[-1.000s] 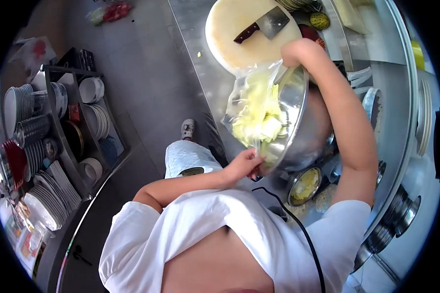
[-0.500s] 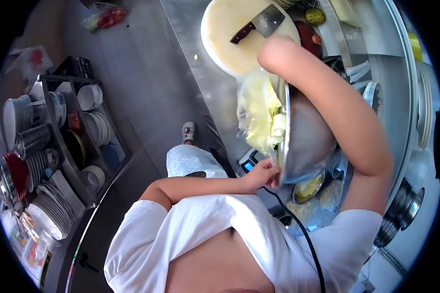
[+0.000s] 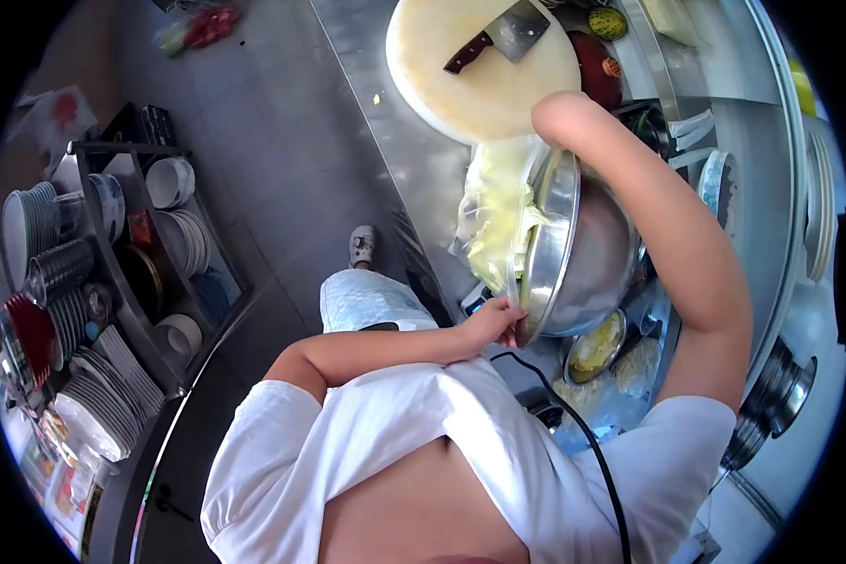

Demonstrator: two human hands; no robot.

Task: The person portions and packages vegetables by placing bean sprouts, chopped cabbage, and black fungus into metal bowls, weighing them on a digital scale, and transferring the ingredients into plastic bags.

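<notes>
Clear plastic bag was pinched in the left hand, presumably keeping its mouth against the tilted steel bowl beside that hand; right hand's grip hidden.

The left arm bends at the elbow and goes across the front of the body, close to the belly. Its wrist is nearly straight. The left hand is low, with its fingers curled and the tips pinched together. The right arm is bent too, but it reaches far out in front — its elbow points out to the side. The right hand is bent down at the wrist — its back shows, but its fingers are hidden.
</notes>
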